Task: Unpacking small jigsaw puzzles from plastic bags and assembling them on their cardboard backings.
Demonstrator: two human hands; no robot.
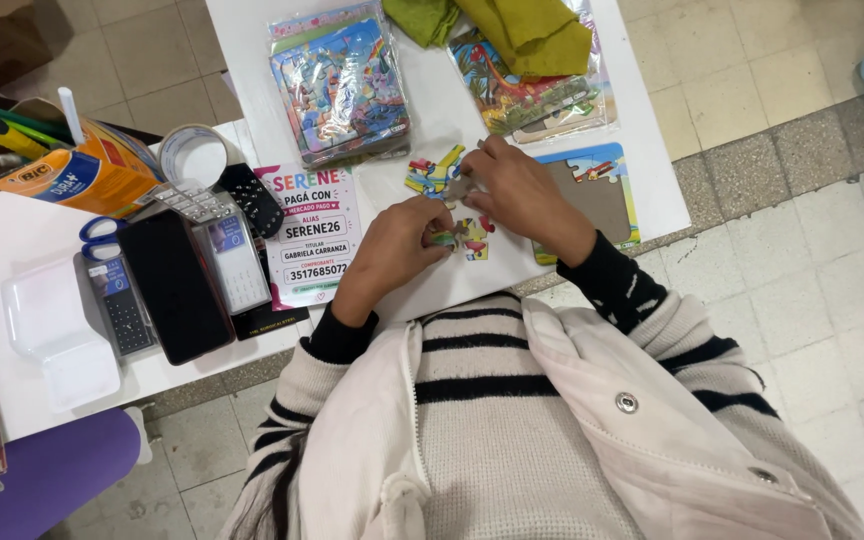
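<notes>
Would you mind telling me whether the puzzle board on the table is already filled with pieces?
No, the puzzle board shows mostly bare brown backing, while loose pieces lie beside it under both hands.

Packages, one sign, three screens on the white tables.

Two clear bags of colourful puzzles [340,80] [527,90] lie at the far edge, the right one partly under green cloth. A white-and-pink printed sign [307,235] lies flat just left of the hands. Beside it: white card reader [234,262], dark phone [174,285], blue-grey card reader [120,305]. Orange pen box [77,180] far left.
</notes>
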